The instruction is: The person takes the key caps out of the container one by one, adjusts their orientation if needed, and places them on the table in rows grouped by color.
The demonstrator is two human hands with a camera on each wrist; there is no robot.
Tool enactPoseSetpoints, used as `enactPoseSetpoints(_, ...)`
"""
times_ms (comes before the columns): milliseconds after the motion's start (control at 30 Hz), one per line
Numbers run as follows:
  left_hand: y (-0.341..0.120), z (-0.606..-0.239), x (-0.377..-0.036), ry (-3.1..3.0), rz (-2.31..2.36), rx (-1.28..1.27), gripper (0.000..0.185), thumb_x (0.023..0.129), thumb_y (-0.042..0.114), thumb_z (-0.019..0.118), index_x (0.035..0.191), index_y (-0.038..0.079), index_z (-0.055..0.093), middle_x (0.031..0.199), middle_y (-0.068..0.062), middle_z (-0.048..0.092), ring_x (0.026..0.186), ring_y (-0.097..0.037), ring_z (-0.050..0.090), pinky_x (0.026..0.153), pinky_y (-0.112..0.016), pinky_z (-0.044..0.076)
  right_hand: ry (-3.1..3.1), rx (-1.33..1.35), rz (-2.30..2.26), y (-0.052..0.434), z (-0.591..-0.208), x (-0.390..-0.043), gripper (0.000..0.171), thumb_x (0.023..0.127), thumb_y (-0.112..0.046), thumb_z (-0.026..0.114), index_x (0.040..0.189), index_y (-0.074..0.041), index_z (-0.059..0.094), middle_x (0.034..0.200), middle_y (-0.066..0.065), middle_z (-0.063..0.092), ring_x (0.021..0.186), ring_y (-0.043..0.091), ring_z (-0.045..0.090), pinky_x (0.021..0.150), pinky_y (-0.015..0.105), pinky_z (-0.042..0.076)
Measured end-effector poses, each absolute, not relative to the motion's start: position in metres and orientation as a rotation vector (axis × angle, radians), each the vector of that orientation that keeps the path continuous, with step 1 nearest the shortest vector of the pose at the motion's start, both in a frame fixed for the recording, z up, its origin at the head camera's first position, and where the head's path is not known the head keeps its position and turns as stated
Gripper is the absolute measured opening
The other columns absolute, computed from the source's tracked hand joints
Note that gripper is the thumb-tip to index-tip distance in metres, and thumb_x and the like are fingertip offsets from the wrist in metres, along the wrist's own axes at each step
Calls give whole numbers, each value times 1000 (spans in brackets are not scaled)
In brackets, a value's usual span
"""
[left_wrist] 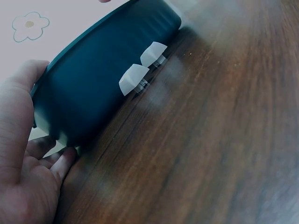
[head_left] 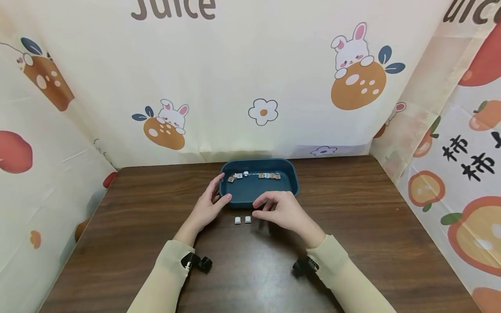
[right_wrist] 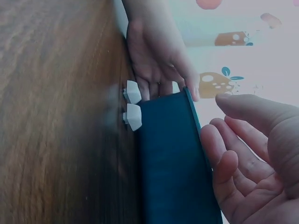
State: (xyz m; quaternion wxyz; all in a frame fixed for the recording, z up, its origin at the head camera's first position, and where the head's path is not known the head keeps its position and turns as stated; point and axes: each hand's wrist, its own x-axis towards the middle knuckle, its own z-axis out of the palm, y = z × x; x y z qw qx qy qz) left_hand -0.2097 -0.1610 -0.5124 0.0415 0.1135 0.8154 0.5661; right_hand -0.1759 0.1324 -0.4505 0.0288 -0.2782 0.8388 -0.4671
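A dark teal tray (head_left: 250, 204) stands at the back of the table with several white and brown keycaps (head_left: 267, 175) in it. My left hand (head_left: 203, 211) grips its left end, thumb at the rim and fingers along the outer side. Two white keycaps sit side by side on the table before the tray's near wall, a left one (head_left: 237, 220) and a right one (head_left: 248, 219). In the left wrist view their stems show underneath. My right hand (head_left: 283, 211) hovers by the tray's near right rim, fingers loosely bent, nothing between thumb and fingertips (right_wrist: 212, 140).
The brown wooden table (head_left: 137, 226) runs back to a printed cloth (head_left: 227, 87) hanging close behind the tray. More cloth hangs along the left and right sides. Each wrist wears a small black camera, such as the left one (head_left: 204, 264).
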Motion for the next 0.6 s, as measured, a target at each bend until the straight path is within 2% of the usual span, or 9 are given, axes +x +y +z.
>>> enactPoseSetpoints(167, -161, -512, -209, 2502, 1730, 348, 75, 109, 33, 70, 172, 34, 30, 178, -12, 31, 161, -36, 36, 126, -58, 37, 2607, -841, -1464, 136, -449, -178, 21, 92, -18, 91, 109, -9, 83, 100, -6, 80, 79, 9, 71, 70, 30, 61)
enactPoseSetpoints(367, -162, -513, -206, 2512, 1712, 354, 76, 109, 34, 71, 173, 30, 30, 177, -14, 32, 161, -37, 37, 125, -57, 38, 2644, -801, -1453, 137, -443, -183, 20, 94, -22, 89, 111, -12, 83, 102, -7, 80, 77, 8, 70, 68, 30, 60)
enactPoseSetpoints(600, -162, -513, -207, 2513, 1744, 387, 77, 108, 37, 72, 173, 28, 31, 176, -15, 34, 159, -36, 40, 125, -56, 39, 2732, -769, -1355, 135, -422, -209, 15, 96, -24, 88, 108, -16, 83, 103, -5, 80, 77, 12, 69, 66, 33, 59)
